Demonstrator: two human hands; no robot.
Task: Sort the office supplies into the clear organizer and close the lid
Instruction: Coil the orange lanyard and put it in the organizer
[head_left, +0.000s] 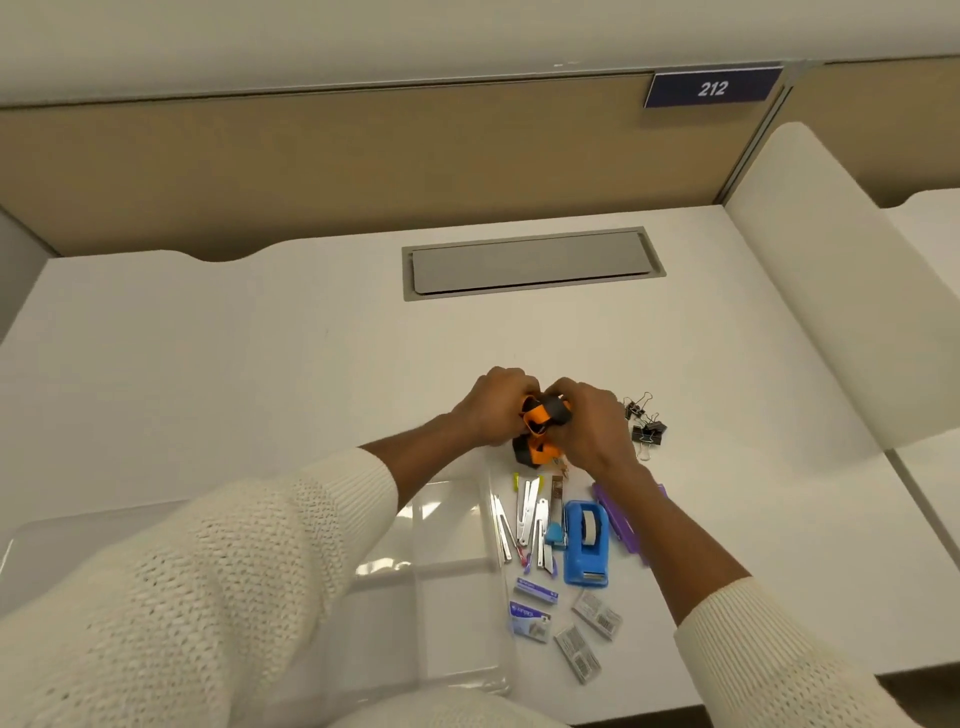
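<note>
- We face a white tabletop (208, 364) below a tan partition.
- Our left hand (491, 405) and right hand (592, 431) clamp fingers on orange-and-black plastic objects (540, 415).
- A blue tape dispenser (587, 540) lies nearby.

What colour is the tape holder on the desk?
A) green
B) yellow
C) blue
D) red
C: the tape dispenser lying on the desk, just right of the clear organizer, is plainly blue.
</note>
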